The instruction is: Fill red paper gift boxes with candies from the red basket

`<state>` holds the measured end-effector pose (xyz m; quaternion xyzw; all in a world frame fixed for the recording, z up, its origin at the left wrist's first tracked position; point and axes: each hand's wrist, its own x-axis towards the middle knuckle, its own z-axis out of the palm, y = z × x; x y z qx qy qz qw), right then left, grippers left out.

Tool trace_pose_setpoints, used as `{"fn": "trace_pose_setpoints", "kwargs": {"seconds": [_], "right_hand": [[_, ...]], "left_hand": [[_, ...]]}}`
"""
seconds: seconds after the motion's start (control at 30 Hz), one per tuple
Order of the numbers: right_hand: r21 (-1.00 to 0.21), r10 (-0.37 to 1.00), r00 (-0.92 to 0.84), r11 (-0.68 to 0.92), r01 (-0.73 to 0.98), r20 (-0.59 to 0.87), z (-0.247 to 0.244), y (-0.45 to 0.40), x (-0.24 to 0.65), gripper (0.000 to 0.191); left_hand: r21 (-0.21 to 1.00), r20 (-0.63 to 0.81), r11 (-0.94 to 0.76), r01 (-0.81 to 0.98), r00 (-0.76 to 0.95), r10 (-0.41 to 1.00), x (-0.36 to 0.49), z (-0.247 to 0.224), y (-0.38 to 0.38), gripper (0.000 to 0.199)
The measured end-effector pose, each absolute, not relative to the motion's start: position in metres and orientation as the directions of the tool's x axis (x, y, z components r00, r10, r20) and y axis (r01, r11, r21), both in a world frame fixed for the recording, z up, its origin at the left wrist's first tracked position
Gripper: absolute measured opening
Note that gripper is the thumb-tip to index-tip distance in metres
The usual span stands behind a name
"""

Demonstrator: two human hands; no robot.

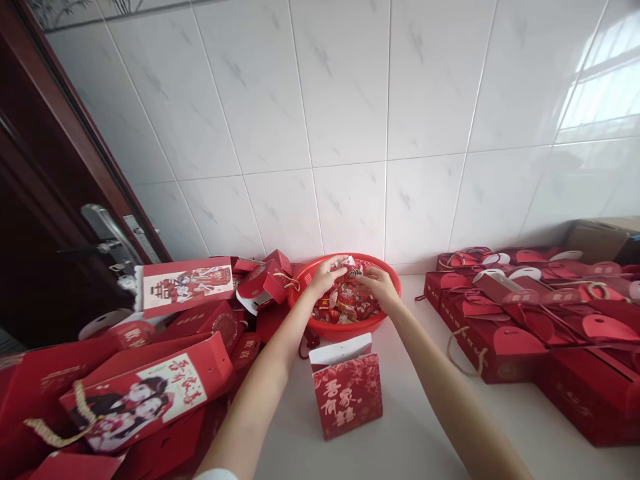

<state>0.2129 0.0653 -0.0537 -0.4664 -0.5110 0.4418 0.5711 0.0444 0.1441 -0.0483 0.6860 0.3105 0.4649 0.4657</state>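
Note:
A red plastic basket [395, 313] stands against the wall with wrapped candies [350, 303] heaped in it. Over its far side, my left hand [327, 275] pinches a small white and red wrapped candy [355, 272] with dark lettering. My right hand [379, 287] has its fingers curled at the other side of the same candy; its fingertips are partly hidden. In front of the basket, between my forearms, a red paper gift bag [349, 397] with pale lettering stands upright, its top open.
Red gift boxes and bags [150, 393], some with rope handles, lie piled on the left. Rows of closed red boxes [515, 353] stand on the right of the white table [405, 427]. A cardboard box [600, 233] is behind them; a dark door [45, 167] is at left.

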Motion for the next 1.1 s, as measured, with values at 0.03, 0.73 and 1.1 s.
{"fn": "trace_pose_setpoints", "kwargs": {"seconds": [0.03, 0.73, 1.1], "right_hand": [[-0.984, 0.984, 0.09, 0.163, -0.078, 0.156, -0.053, 0.065, 0.213, 0.027], [-0.872, 0.973, 0.217, 0.174, -0.458, 0.08, -0.047, 0.062, 0.216, 0.043], [-0.8, 0.967, 0.253, 0.176, -0.574, 0.032, -0.057, 0.073, 0.217, 0.035]], "left_hand": [[0.928, 0.354, -0.372, -0.018, 0.353, 0.866, 0.044, -0.049, 0.144, 0.046], [0.928, 0.131, -0.302, 0.217, 0.568, 0.813, 0.04, -0.038, 0.12, 0.067], [0.789, 0.209, -0.286, 0.544, 0.2, 0.957, 0.036, -0.056, 0.148, 0.026]]}}
